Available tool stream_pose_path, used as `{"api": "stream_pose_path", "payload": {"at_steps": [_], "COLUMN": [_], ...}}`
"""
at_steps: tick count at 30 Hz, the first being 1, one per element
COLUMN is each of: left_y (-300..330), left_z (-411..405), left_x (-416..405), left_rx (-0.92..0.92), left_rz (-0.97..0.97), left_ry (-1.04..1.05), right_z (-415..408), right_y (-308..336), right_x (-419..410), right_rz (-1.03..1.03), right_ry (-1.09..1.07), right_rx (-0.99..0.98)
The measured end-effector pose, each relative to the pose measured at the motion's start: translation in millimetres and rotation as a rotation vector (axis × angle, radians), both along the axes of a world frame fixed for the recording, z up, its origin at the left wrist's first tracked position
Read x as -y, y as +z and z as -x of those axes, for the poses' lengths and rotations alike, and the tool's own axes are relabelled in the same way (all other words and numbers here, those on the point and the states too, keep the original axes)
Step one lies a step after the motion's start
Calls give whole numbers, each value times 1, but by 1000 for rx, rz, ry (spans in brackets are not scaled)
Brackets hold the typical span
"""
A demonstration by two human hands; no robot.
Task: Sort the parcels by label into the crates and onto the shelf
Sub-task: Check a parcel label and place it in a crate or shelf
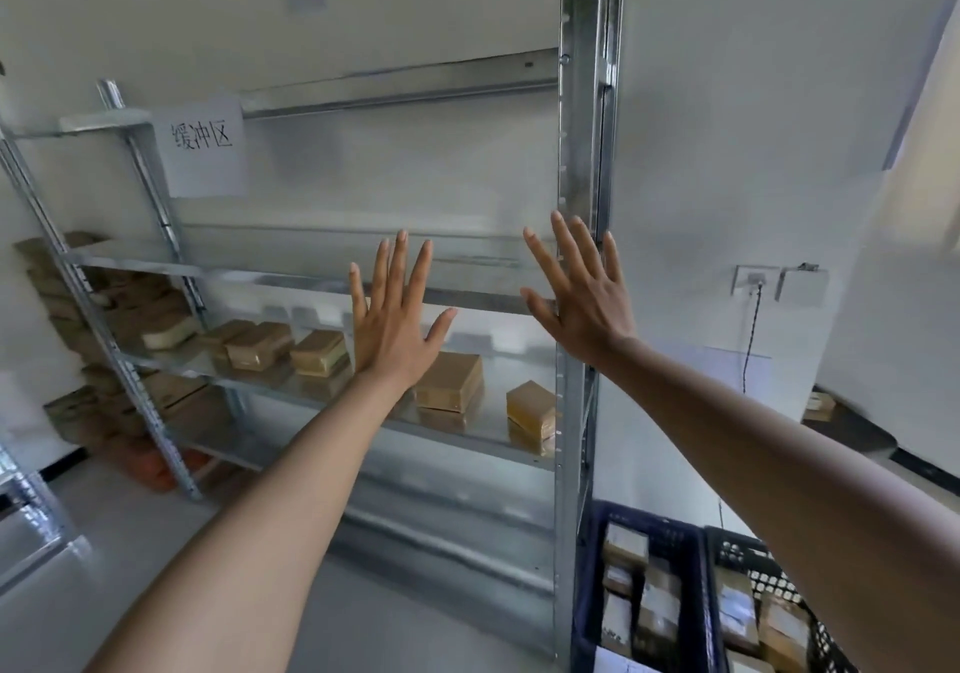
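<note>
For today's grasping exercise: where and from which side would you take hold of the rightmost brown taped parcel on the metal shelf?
Grip the rightmost brown taped parcel across its two long side faces, coming from the open front of the metal shelf. It stands apart from its neighbour, so fingers probably fit either side; the upright post crowds its right end. Both hands are empty.

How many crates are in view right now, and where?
2. A blue crate stands on the floor by the shelf's right post. A black crate stands just to its right. Both hold parcels and are cut off by the frame edge; others may be outside it.
</note>
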State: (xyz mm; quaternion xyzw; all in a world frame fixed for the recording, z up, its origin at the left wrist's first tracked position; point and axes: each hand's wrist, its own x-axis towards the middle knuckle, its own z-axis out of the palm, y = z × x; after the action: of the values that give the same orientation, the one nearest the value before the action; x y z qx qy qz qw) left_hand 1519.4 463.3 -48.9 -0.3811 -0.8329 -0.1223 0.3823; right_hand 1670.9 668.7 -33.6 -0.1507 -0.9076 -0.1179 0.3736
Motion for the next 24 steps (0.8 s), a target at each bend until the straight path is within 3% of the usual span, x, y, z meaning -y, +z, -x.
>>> {"api": "stream_pose_path", "payload": {"at_steps": [8, 19, 24], "left_y": [-55, -111, -133], "left_z": [53, 161, 203], "left_x": [6, -13, -29], "left_rx": [135, 192, 252], "left_rz": [0, 181, 243], "left_ry": [-39, -67, -112], "right_z": [59, 169, 201], "right_y": [-44, -120, -153], "right_x": [13, -7, -35], "right_rz": [12, -145, -47], "right_ry": [62, 262, 158], "right_rx": [113, 351, 485]}}
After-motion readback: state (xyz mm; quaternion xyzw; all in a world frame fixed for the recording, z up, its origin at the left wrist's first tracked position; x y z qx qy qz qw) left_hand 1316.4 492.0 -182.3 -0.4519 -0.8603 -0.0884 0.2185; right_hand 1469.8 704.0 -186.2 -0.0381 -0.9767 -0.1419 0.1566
